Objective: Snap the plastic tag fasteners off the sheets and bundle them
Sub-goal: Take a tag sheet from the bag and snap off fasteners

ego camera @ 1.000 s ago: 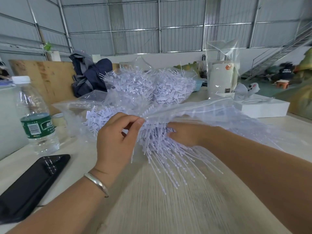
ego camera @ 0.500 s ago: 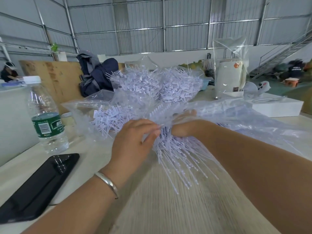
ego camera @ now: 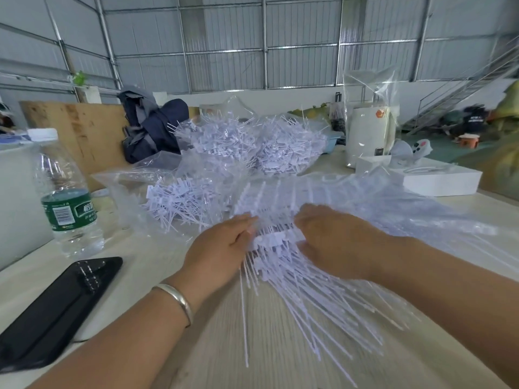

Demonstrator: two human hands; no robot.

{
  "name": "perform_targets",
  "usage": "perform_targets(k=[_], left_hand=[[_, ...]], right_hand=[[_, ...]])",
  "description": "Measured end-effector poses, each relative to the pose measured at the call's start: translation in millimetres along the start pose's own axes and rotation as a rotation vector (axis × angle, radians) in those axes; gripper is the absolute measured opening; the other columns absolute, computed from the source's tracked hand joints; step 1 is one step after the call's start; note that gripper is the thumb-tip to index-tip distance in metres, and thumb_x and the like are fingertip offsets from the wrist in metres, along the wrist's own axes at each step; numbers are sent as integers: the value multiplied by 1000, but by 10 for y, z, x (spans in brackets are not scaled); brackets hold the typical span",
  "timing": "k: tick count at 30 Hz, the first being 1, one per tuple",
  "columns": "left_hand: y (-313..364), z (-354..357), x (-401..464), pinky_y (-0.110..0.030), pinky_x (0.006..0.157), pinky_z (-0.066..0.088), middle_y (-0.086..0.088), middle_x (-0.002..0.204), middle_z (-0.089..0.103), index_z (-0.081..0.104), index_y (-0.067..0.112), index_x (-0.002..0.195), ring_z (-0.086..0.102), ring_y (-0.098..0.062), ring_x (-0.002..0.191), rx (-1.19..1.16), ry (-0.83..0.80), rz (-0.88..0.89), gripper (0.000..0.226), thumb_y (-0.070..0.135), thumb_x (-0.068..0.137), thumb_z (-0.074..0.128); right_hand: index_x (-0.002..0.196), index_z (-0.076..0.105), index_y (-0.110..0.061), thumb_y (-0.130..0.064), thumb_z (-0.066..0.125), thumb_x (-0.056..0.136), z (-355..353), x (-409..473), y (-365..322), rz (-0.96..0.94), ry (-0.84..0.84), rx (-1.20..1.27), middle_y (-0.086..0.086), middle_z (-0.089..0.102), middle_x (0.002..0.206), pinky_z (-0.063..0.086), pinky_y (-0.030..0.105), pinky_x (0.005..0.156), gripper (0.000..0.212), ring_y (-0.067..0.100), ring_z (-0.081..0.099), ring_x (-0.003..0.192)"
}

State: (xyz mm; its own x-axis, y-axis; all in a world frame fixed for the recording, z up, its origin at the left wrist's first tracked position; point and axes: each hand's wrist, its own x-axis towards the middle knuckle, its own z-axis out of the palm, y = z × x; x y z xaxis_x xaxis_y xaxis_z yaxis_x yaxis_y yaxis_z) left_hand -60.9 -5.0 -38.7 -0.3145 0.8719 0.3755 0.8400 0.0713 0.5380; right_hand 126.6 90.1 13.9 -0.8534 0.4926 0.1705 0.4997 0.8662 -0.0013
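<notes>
A thick bundle of white plastic tag fasteners (ego camera: 276, 238) lies on the pale table (ego camera: 280, 355), its long thin tails fanned toward me. My left hand (ego camera: 219, 248), with a silver bangle on its wrist, holds the bundle's head end from the left between fingers and thumb. My right hand (ego camera: 337, 242), blurred, holds the same end from the right. Just behind, uncut sheets of fasteners (ego camera: 351, 197) lie in clear plastic film. Clear bags of loose fasteners (ego camera: 182, 197) sit behind my left hand, with two fuller bags (ego camera: 252, 144) farther back.
A water bottle (ego camera: 64, 197) and a black phone (ego camera: 56, 304) are at my left. A white box (ego camera: 438, 181) and a white cylinder in a clear bag (ego camera: 368, 136) stand back right. A dark jacket (ego camera: 151, 127) and a plywood board (ego camera: 70, 130) are behind.
Both hands have come down and closed in on the bundle's head end from either side. My right hand now lies over the fasteners instead of under the film, and my left hand's raised pinch is gone.
</notes>
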Motion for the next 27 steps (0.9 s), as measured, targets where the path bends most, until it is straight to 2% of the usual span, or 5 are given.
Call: perform_targets(k=[5,11,17,23,27], left_hand=[[-12,9,76,-32,118,17,25,151,32,44,41,142,19,-3,144,39,-50,-31,40,30,104,35],[-133,-7,120,-26,113,24,22,148,38,47,42,139,32,-3,139,-26,-86,-95,39,31,102,41],[-159,-8,41,-32,90,47,11,116,63,63,34,107,61,-22,108,223,-70,-166,24,22,100,43],[-26,-105,65,-20,65,38,16,93,58,64,22,86,58,-16,90,225,0,-28,26,10,94,43],[332,-288,113,-24,82,42,19,111,65,73,40,91,60,-6,101,-210,248,-86,34,17,97,48]], right_hand=[[77,44,-22,-31,50,97,-256,-245,103,-150,-13,216,-6,45,73,37,33,69,23,14,45,71],[105,40,-23,-37,32,102,-174,-522,-132,-282,222,-180,-3,47,100,28,31,72,16,17,43,90],[76,32,-22,-36,38,96,-633,-916,-212,-208,458,-23,-9,29,62,16,26,48,25,17,30,52],[87,29,-25,-46,33,97,-967,-1023,58,-107,428,-164,-6,39,61,24,29,47,24,22,41,60],[85,29,-30,-48,38,97,-1013,-896,228,-80,323,-153,-7,43,66,32,33,54,24,19,43,65]])
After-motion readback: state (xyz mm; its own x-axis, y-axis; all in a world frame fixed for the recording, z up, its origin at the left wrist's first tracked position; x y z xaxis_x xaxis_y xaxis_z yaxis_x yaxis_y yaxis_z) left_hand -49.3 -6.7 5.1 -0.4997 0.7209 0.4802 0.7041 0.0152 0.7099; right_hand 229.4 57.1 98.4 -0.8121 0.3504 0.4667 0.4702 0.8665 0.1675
